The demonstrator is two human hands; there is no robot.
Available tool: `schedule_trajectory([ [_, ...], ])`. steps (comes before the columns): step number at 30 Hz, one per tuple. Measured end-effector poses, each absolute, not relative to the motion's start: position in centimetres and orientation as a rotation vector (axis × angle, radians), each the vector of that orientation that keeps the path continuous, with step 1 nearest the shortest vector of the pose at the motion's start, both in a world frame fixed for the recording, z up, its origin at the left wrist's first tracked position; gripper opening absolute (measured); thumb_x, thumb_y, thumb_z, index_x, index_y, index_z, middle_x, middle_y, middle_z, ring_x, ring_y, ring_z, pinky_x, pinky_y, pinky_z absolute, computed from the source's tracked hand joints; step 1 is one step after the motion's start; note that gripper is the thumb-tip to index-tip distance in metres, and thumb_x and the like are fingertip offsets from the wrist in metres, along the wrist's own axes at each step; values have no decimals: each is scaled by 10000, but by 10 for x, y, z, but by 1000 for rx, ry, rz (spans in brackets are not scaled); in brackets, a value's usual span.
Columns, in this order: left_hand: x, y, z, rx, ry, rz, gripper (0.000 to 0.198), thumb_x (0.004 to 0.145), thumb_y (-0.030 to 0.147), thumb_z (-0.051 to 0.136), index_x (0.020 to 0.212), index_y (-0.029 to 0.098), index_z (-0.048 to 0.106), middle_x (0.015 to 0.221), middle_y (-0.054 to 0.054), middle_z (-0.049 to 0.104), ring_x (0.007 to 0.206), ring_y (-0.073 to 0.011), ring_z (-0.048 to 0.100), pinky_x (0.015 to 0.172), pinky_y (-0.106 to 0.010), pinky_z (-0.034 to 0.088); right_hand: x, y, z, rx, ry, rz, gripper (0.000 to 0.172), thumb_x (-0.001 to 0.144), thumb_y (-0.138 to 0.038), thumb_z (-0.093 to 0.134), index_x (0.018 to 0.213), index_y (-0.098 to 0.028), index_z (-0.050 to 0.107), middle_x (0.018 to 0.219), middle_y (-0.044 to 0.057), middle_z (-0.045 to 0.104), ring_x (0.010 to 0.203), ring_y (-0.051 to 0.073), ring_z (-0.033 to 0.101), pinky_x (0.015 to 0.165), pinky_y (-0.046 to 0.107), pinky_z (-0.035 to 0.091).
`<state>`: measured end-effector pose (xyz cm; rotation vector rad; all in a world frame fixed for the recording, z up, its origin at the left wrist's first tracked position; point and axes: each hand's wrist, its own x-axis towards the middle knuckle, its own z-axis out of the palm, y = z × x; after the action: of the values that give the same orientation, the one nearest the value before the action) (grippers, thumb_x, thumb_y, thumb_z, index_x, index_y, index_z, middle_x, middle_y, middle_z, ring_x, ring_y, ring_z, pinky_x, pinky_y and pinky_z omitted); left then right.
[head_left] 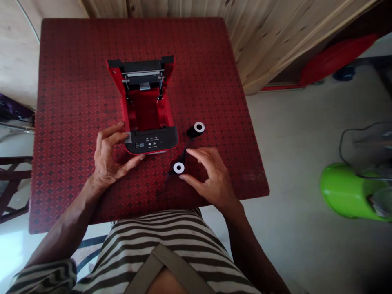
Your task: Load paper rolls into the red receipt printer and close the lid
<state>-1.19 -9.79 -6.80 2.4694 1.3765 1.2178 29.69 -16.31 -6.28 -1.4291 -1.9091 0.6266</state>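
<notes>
A red and black label printer (151, 141) stands on the table with its lid (142, 69) raised, and its red inner bay shows. My left hand (108, 157) grips its front left corner, fingers along the side and thumb at the front edge. To the right of the printer lie two joined rolls of black ribbon with white core ends. My right hand (211, 173) has its thumb and forefinger around the nearer ribbon roll (178, 168); a loose dark tail trails from it to the left. The farther ribbon roll (196, 130) rests beyond my fingertips.
The red patterned table (76, 73) runs back to a wooden wall (196, 8). A green bucket (339, 192) and a dark cable (346, 139) are on the right, off the table. Dark wooden furniture (14, 175) stands at the left.
</notes>
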Motion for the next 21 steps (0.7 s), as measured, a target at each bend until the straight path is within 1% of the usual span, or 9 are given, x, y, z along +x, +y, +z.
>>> schedule_trajectory([
  [2,-13,-97,-69,2455,1363,1241,625,879,555,842,1357,281,546,1406,-65,656,1285,-281,695,1042,-511,666,296,-167,-58,-1428,-1976,580,564,896,-293,826,1424,-346,637,1257,98,684,1180,318,674,1015,559,609],
  [4,-14,-97,-71,2421,1337,1263,672,828,546,892,1352,289,559,1402,-80,658,1291,-294,692,1047,-522,663,293,-169,-57,-1421,-2014,600,501,910,-228,780,1379,-344,649,1186,81,697,1115,302,694,973,538,626],
  [7,-16,-97,-73,2395,1313,1265,742,764,513,948,1356,290,561,1396,-113,658,1297,-315,687,1049,-543,658,286,-169,-62,-1420,-2006,622,469,912,-162,731,1340,-332,642,1100,61,701,1040,274,711,914,489,644],
  [9,-16,-97,-74,2400,1309,1251,751,766,482,952,1373,290,554,1402,-122,653,1307,-322,681,1046,-541,656,280,-167,-67,-1419,-1973,585,419,922,-146,708,1302,-318,657,1069,56,682,1008,256,710,891,464,644],
  [12,-16,-97,-74,2416,1263,1280,769,775,454,949,1409,279,550,1415,-139,646,1311,-325,675,1014,-508,670,273,-165,-70,-1405,-1922,515,298,941,-161,710,1204,-303,704,1028,49,650,954,235,704,859,444,641],
  [15,-15,-97,-73,2446,1251,1297,788,780,432,948,1433,254,546,1406,-159,647,1299,-323,678,1010,-485,671,273,-169,-54,-1398,-1880,537,277,919,-162,736,1142,-327,725,1081,51,646,973,240,709,872,461,643],
  [17,-14,-97,-73,2457,1258,1291,789,788,431,942,1440,240,541,1404,-170,645,1295,-322,679,1025,-488,665,279,-173,-30,-1382,-1854,602,309,893,-147,741,1131,-344,728,1164,58,655,1054,263,715,942,500,637],
  [19,-14,-97,-74,2455,1253,1289,783,802,445,930,1444,241,531,1406,-171,644,1301,-321,677,1040,-496,660,288,-173,1,-1329,-1844,679,336,889,-138,735,1150,-350,719,1260,67,675,1165,294,708,1024,531,615],
  [21,-14,-98,-75,2444,1247,1291,777,815,456,917,1448,243,520,1407,-169,644,1308,-318,674,1043,-494,660,294,-164,31,-1231,-1874,747,361,918,-142,718,1208,-357,696,1314,63,707,1219,302,710,1053,523,609],
])
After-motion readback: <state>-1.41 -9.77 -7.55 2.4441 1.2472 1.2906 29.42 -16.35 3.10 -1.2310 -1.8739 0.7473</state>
